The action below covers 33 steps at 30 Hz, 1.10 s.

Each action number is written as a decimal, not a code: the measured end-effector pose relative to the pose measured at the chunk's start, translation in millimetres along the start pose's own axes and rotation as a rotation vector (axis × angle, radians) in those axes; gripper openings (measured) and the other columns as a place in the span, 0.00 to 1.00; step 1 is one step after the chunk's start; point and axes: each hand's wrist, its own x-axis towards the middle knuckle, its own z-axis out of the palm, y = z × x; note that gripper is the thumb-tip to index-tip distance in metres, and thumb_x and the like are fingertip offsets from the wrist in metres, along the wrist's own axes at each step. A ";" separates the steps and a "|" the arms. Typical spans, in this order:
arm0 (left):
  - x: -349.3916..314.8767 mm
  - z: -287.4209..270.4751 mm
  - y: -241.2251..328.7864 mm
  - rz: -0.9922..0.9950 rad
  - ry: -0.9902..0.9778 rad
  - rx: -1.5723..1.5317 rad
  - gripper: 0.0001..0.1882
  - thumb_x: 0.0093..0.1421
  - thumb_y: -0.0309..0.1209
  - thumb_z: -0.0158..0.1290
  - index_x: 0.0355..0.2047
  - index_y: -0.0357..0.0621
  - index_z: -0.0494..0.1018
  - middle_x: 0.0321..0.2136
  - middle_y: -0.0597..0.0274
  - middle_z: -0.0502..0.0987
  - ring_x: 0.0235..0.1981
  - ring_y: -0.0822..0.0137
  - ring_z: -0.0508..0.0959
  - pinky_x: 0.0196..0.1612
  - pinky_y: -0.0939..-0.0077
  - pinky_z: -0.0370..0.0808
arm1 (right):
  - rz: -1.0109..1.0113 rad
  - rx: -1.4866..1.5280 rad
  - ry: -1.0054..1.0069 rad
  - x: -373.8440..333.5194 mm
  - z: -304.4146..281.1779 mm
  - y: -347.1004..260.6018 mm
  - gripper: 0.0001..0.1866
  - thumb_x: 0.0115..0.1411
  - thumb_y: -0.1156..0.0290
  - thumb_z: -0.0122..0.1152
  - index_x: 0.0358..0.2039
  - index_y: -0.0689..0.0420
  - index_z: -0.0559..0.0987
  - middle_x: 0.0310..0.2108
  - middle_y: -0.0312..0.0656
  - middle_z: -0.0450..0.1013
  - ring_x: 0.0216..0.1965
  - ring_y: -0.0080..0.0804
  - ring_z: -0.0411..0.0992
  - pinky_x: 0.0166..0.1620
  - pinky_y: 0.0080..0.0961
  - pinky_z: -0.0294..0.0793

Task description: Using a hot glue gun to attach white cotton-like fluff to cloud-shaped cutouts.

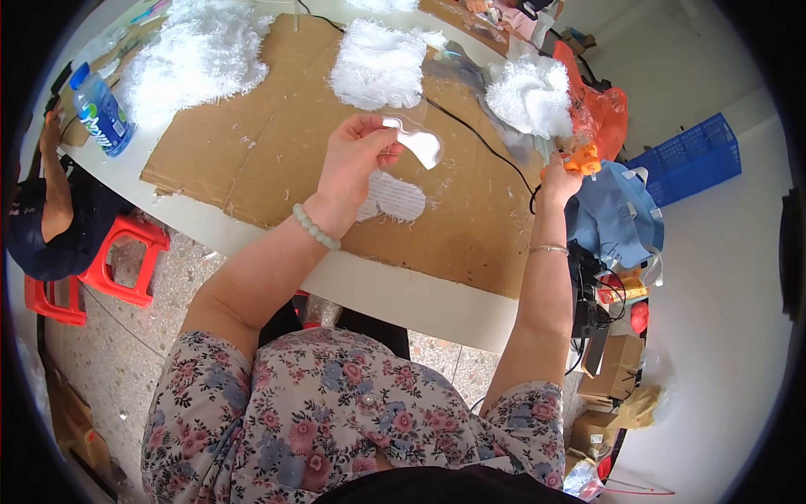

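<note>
Above the cardboard, my left hand (354, 160) pinches a flat white curved piece with a clear rim (422, 146) between thumb and fingers. My right hand (557, 183), farther right at the table's edge, is wrapped round an orange glue gun (583, 159). Below the left hand lies a white ribbed cloth piece with frayed edges (398, 198). Beyond that hand sits a stack of fluffy white cloth pieces (378, 67). A second white fluffy pile (529, 97) is near the glue gun, and a larger white heap (201, 63) is at the far left.
Brown cardboard (277, 134) covers much of the white table (336, 281). A black cord (474, 130) crosses it. At left are a blue-capped bottle (102, 113), a person (54, 197) and red stools (130, 256). A red plastic bag (600, 113), blue bag (613, 210) and blue basket (693, 160) are right.
</note>
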 end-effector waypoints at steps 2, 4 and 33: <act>2.6 -1.6 0.6 -0.017 0.014 -0.015 0.08 0.55 0.25 0.55 0.35 0.41 0.69 0.29 0.61 0.77 0.27 0.74 0.76 0.31 0.81 0.72 | -0.069 -0.030 -0.026 -4.0 -0.9 -5.6 0.10 0.53 0.80 0.58 0.37 0.60 0.69 0.30 0.38 0.71 0.26 0.24 0.70 0.30 0.22 0.73; 4.7 -3.2 -0.7 0.003 -0.012 -0.002 0.09 0.55 0.26 0.54 0.37 0.42 0.69 0.30 0.60 0.78 0.28 0.74 0.75 0.32 0.82 0.72 | -0.071 0.045 -0.078 -15.8 -1.1 -12.2 0.11 0.54 0.80 0.58 0.38 0.61 0.69 0.32 0.39 0.71 0.28 0.26 0.72 0.32 0.23 0.75; -12.7 -59.1 44.1 0.567 -0.728 1.364 0.08 0.49 0.17 0.54 0.30 0.41 0.74 0.29 0.59 0.77 0.35 0.58 0.77 0.34 0.71 0.74 | 0.179 0.175 -0.555 -126.8 -28.7 -21.4 0.10 0.56 0.82 0.55 0.40 0.64 0.74 0.32 0.39 0.74 0.29 0.24 0.74 0.36 0.21 0.75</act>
